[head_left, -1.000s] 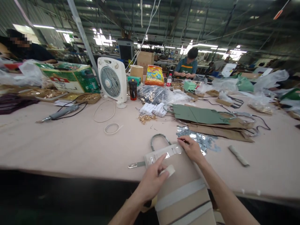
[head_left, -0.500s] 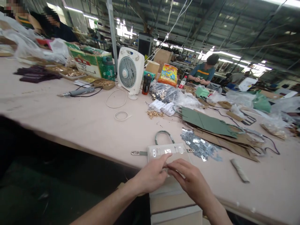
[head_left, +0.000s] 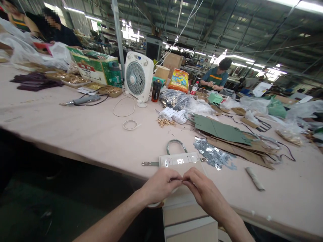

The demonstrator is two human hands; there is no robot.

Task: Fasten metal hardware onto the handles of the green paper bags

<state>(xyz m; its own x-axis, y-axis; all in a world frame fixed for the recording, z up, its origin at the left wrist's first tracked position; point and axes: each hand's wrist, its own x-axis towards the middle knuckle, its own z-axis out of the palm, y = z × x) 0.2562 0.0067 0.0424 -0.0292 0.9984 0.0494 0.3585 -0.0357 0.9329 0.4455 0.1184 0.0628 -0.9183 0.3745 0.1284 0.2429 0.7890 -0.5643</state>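
Both hands meet over a pale bag panel (head_left: 188,159) at the table's front edge. My left hand (head_left: 164,185) is closed, thumb and forefinger pinched together. The fingertips of my right hand (head_left: 199,185) pinch at the same spot, touching the left ones. Whatever lies between them is too small to make out. The panel has a dark green loop handle (head_left: 176,142) at its far side, small metal plates (head_left: 180,161) on its face, and a strap with a metal end (head_left: 146,163) sticking out to the left.
Right of the panel lie a heap of thin metal plates (head_left: 214,154), green bag pieces (head_left: 222,129) and a rolled piece (head_left: 254,179). Farther back stand a white fan (head_left: 138,77) and a dark bottle (head_left: 155,90). A soldering-iron-like tool (head_left: 85,99) lies left. Co-workers sit beyond the table.
My left forefinger, earlier stretched out over the panel's metal plate, has drawn back and now pinches with the thumb against the right fingertips. The view has shifted slightly.
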